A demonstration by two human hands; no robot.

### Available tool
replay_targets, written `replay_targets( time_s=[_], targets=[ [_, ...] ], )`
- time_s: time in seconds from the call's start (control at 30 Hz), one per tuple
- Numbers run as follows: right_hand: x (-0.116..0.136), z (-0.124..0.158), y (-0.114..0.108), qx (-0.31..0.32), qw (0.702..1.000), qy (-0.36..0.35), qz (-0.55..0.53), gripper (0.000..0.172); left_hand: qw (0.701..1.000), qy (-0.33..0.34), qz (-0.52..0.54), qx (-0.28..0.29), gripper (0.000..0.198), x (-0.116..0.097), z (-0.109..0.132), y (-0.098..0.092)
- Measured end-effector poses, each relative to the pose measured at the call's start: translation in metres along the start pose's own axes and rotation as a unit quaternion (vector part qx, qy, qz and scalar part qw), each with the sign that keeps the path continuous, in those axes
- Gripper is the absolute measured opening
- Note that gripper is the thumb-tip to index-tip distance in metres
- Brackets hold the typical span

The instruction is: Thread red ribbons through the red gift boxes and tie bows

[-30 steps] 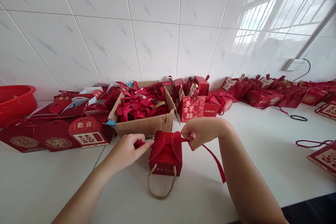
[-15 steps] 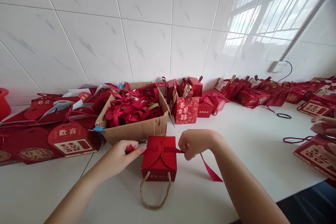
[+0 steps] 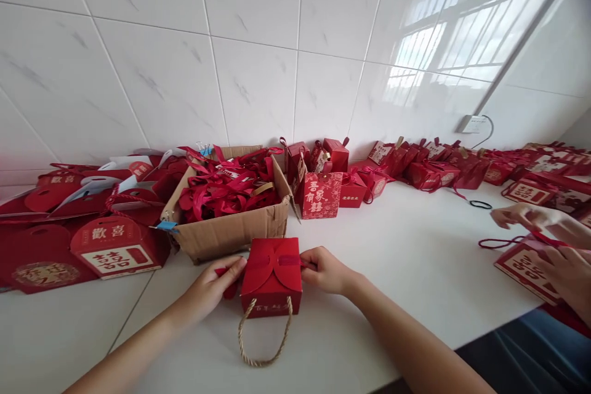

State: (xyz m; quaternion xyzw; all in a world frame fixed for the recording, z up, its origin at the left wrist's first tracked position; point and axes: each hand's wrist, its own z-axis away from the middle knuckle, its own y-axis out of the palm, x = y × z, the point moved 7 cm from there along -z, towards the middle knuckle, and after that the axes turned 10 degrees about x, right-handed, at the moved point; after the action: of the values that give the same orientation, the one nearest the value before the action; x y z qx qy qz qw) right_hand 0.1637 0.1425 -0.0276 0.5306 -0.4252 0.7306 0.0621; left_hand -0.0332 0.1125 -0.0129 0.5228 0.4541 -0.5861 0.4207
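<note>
A small red gift box (image 3: pixel 271 280) stands on the white table in front of me, its curved top flaps closed. A red ribbon (image 3: pixel 289 260) runs across the top through the flaps. From its front face a gold twisted rope handle (image 3: pixel 265 362) hangs down onto the table. My left hand (image 3: pixel 216 283) is closed at the box's left side, pinching the ribbon's left part. At the right side my right hand (image 3: pixel 324 268) is closed on the ribbon's other part, close against the box. The fingertips of the right hand are partly hidden.
Behind the box stands a cardboard carton (image 3: pixel 231 237) full of red ribbons. Red gift boxes (image 3: pixel 120 249) are piled at left, and more (image 3: pixel 322 195) line the wall. At right, another person's hands (image 3: pixel 549 234) work on a red box (image 3: pixel 524 271).
My right hand has come down and in to the box's right side, and the ribbon's loose tail there is out of sight. My left hand has lowered beside the box.
</note>
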Motion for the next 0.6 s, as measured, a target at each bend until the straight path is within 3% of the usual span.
replay_targets(
  time_s=[0.1,0.23,0.43,0.6],
  targets=[
    [-0.001,0.001,-0.007,-0.057,0.998,-0.009,0.020,0.030,1.000,-0.019,-0.024,0.003,0.033,0.009,-0.002,-0.002],
    [0.000,0.004,-0.013,-0.108,0.993,-0.019,0.043,0.031,0.999,-0.015,-0.008,-0.040,0.036,0.022,-0.006,-0.011],
    [-0.001,0.000,-0.013,-0.139,0.988,-0.036,0.056,0.033,0.999,-0.021,-0.025,0.042,0.045,0.033,-0.008,-0.004],
    [-0.004,0.000,-0.012,-0.151,0.985,-0.054,0.056,0.033,0.998,0.000,-0.064,0.021,0.046,0.032,-0.007,-0.009]
  ],
)
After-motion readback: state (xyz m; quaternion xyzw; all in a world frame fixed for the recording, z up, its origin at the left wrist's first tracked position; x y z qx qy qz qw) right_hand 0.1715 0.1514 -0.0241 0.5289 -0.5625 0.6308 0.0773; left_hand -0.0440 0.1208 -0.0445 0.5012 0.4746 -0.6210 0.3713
